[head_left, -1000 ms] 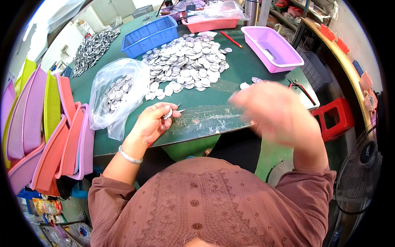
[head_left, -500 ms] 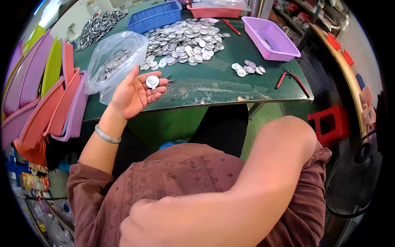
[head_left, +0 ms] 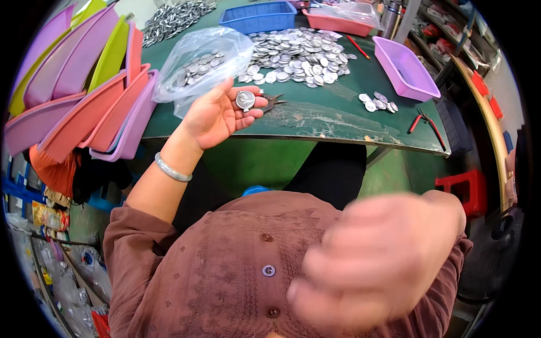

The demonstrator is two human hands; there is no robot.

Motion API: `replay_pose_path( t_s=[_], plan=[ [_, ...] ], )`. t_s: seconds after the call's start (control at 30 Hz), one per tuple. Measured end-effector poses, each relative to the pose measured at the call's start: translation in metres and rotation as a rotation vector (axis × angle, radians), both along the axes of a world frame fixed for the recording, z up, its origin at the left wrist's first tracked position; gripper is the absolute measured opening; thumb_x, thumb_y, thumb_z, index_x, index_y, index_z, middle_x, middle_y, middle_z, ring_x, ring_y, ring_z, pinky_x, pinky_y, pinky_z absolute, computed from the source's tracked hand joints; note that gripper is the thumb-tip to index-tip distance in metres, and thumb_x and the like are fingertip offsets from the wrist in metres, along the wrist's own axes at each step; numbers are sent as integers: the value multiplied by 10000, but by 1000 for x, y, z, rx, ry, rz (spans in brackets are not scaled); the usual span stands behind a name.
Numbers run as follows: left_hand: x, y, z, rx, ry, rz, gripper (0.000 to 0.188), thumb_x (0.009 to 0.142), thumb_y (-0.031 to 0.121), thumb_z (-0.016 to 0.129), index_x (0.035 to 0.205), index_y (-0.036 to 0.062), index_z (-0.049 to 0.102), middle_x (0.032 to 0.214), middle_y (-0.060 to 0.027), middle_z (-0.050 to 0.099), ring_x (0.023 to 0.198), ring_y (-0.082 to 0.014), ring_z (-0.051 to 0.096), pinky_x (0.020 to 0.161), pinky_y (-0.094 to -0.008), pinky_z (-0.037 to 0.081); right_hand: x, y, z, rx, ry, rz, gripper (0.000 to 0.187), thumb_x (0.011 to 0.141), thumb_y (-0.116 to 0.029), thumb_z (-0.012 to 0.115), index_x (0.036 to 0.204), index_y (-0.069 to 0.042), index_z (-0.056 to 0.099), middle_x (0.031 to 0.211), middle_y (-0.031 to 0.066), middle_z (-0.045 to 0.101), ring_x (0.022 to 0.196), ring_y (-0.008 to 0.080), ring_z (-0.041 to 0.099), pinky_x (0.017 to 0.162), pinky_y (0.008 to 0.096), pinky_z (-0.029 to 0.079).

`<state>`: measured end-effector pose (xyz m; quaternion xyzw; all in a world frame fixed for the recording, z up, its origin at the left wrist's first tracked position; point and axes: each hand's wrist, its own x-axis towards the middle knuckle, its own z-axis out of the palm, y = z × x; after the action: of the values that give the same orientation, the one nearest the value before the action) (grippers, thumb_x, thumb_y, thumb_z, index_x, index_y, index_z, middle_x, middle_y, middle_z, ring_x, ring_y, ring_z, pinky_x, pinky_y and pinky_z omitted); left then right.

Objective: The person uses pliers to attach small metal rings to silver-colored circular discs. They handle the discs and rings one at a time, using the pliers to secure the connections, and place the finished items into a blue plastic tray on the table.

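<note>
My left hand (head_left: 213, 117) is palm up in front of the table edge, with a round silver-coloured metal medal (head_left: 245, 99) resting on its slightly bent fingers. A raised picture shows on the medal's face. Just beyond the fingertips, the dark jaws of a pair of pliers (head_left: 273, 103) show on the table; the hand hides part of the tool. My right hand (head_left: 377, 259) is raised close in front of my chest on the right. Motion smears its fingers, so their grip cannot be read.
The green table (head_left: 315, 121) bears a large heap of medals (head_left: 304, 56), a clear bag (head_left: 186, 56) of more medals, a blue basket (head_left: 258, 18) and a purple basket (head_left: 403, 70). Right of centre lie a few medals (head_left: 377, 102) and red-handled pliers (head_left: 427, 125). Stacked baskets (head_left: 96, 118) stand left.
My right hand has swung from low left across my body to the right. The view has shifted; the medal stays on my left fingers and now shows a different-looking face.
</note>
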<state>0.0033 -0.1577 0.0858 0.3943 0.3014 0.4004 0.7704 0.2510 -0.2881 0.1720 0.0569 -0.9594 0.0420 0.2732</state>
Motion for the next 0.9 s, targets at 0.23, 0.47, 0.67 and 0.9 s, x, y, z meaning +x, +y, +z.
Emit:
replay_pose_path(
  t_s=[0.23, 0.47, 0.67, 0.9],
  plan=[
    [-8, -20, -10, 14, 97, 49, 511, 929, 399, 287, 1132, -27, 480, 778, -40, 548, 610, -112, 471, 542, -208, 390, 23, 105, -79, -434, -253, -668, 182, 732, -129, 606, 859, -28, 525, 744, 132, 583, 712, 331, 560, 621, 394, 437],
    [15, -32, -6, 211, 295, 10, 683, 890, 558, 189, 1166, -11, 448, 662, -15, 496, 566, -78, 386, 521, -196, 308, 13, 93, -114, -749, 2, -628, 166, 759, -109, 590, 892, -12, 569, 712, 108, 591, 651, 228, 579, 610, 324, 451],
    [44, -33, -4, 407, 311, -95, 818, 819, 673, 169, 1259, 9, 355, 766, 5, 526, 675, -72, 424, 595, -197, 301, -24, 78, -110, -1106, 504, -514, 123, 806, -25, 550, 911, 22, 595, 843, 56, 553, 711, 113, 586, 635, 237, 470],
    [41, -20, -16, 342, 177, -119, 641, 893, 536, 238, 1213, 7, 408, 930, -50, 562, 735, -109, 491, 650, -235, 384, -41, 77, -104, -1004, 698, -542, 61, 794, 38, 540, 820, 43, 595, 834, 55, 500, 709, 126, 591, 621, 226, 489]
  ],
)
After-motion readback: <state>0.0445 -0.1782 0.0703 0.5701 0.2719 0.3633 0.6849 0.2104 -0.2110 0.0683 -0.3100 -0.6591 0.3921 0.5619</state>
